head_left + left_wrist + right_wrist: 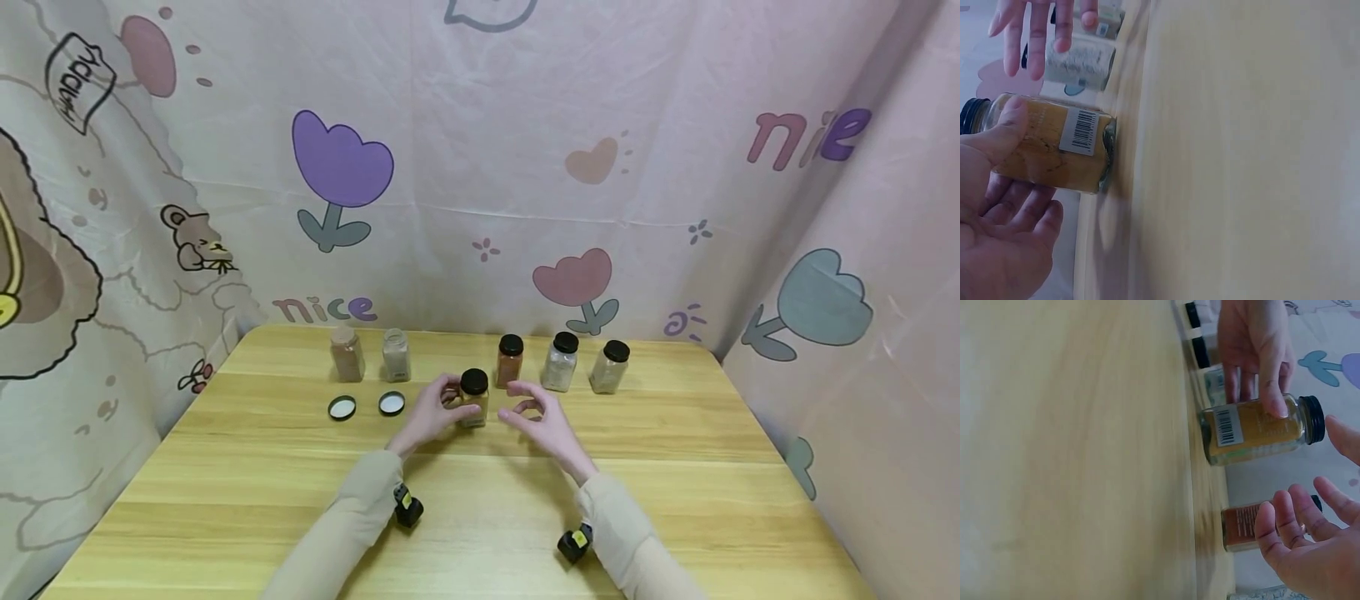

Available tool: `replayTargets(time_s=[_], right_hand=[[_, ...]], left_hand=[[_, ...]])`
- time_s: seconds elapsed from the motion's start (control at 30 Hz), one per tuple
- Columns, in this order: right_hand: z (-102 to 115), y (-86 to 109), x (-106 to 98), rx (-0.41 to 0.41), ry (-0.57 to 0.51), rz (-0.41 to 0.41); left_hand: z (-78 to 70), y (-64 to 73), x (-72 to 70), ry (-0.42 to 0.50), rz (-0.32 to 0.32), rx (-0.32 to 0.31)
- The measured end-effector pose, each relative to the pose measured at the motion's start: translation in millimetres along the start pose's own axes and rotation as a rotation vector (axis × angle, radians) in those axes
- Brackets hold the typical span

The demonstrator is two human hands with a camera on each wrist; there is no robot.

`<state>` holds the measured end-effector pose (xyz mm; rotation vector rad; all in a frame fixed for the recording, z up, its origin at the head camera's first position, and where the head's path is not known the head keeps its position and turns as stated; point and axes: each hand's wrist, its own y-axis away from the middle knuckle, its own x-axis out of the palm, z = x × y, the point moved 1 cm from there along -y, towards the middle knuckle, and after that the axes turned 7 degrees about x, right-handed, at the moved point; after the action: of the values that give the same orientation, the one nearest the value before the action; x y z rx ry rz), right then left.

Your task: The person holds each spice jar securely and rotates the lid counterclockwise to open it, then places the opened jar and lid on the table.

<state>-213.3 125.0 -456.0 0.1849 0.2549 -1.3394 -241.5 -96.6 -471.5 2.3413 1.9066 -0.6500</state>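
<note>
A glass jar of yellow-brown powder (pixel 474 408) with a black lid and a barcode label stands upright before me. My left hand (pixel 429 417) grips it from the left, thumb on the near side and fingers behind. I cannot tell whether its base touches the table. To the jar's right, my right hand (pixel 546 421) is apart from it, fingers loosely bent and holding nothing. Behind that hand is a jar of reddish powder (pixel 509 367), black lid on; the right wrist view shows this jar (pixel 1240 526) beyond the fingers.
Two uncapped jars, one brownish (pixel 348 358) and one pale (pixel 397 360), stand at the back left. Their black-rimmed lids (pixel 342 407) lie upside down before them. Lidded jars of white (pixel 559 367) and pale contents (pixel 609 371) stand at the back right, near the curtain (pixel 465 167).
</note>
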Motion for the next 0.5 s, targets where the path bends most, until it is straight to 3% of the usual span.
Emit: replayTargets(time_s=[0.5], right_hand=[[10.0,21.5,11.3,-0.040,-0.075,-0.047]], left_hand=[[-16.6,29.7,19.2,0.046,0.038,0.024]])
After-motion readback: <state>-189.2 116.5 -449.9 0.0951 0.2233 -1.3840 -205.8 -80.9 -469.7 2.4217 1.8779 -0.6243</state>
